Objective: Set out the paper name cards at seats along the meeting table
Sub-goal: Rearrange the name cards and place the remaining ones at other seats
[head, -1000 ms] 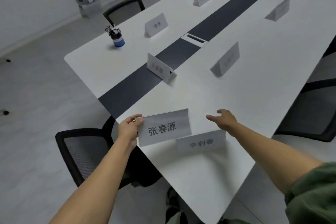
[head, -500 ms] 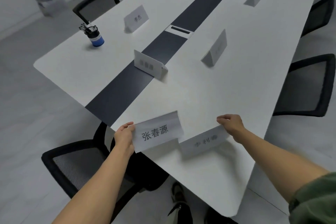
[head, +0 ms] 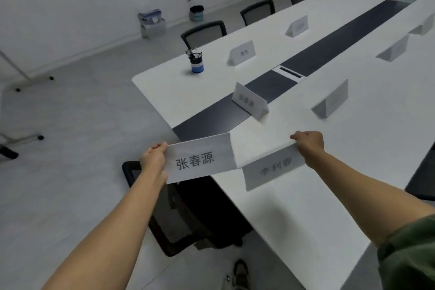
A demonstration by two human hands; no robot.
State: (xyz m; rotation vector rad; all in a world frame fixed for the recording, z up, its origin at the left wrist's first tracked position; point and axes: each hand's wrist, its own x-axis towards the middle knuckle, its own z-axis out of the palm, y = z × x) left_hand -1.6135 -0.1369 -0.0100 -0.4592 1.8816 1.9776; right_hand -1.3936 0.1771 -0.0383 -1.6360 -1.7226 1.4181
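My left hand (head: 153,158) pinches the left edge of a white folded name card (head: 200,159) with dark printed characters, held over the near corner of the long white meeting table (head: 329,207). My right hand (head: 308,142) grips the top right corner of a second name card (head: 273,170), which is tilted up off the tabletop. The two cards touch near their inner ends. Several other tent cards stand along the table, one (head: 250,101) by the dark centre strip, one (head: 332,101) to its right, one (head: 243,52) at the far side.
A blue pen cup (head: 196,61) stands near the table's far left corner. A black mesh chair (head: 164,207) sits below my left arm, more chairs (head: 204,33) line the far side. A cable hatch (head: 290,73) lies in the dark strip. My shoe (head: 240,274) shows on the floor.
My right hand went from hovering open above the table to gripping the second card's corner and raising it. The view swung, showing more of the room. My left hand kept its card.
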